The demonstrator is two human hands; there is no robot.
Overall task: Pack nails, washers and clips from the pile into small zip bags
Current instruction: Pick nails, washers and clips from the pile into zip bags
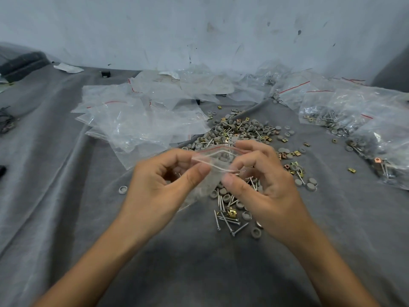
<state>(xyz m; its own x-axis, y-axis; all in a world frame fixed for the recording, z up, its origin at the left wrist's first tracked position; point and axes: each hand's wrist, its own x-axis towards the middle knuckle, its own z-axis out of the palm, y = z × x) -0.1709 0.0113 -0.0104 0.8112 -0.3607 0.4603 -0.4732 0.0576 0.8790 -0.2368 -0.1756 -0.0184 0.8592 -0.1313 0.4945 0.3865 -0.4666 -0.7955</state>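
Plastic is what I am working with here: a small clear zip bag (212, 180), thin and crinkly, with a red line along its far lip. It is held up between both hands just above the grey cloth (66, 173). The mouth runs left to right from hand to hand, and the body hangs down toward me and the cloth. My left hand (159, 187) has thumb and forefinger pinched on the left end of the near lip, the other fingers curled loosely behind. My right hand (267, 187) pinches the right end the same way. The two lips look parted into a narrow slot, so I judge the bag is being opened for filling. I cannot tell through the film whether anything is already inside. The pile (241, 129) lies just beyond and beneath the bag, spilling toward me under the right hand, so that hand is the nearer one for picking. Its parts are slim steel nails (225, 218) lying every way, round grey cupped washers (309, 185) and small square brass-coloured clips (232, 212). Flat empty bags (137, 120) lie in a slippery heap far left of the pile; filled bags (345, 111) sit to the far right.
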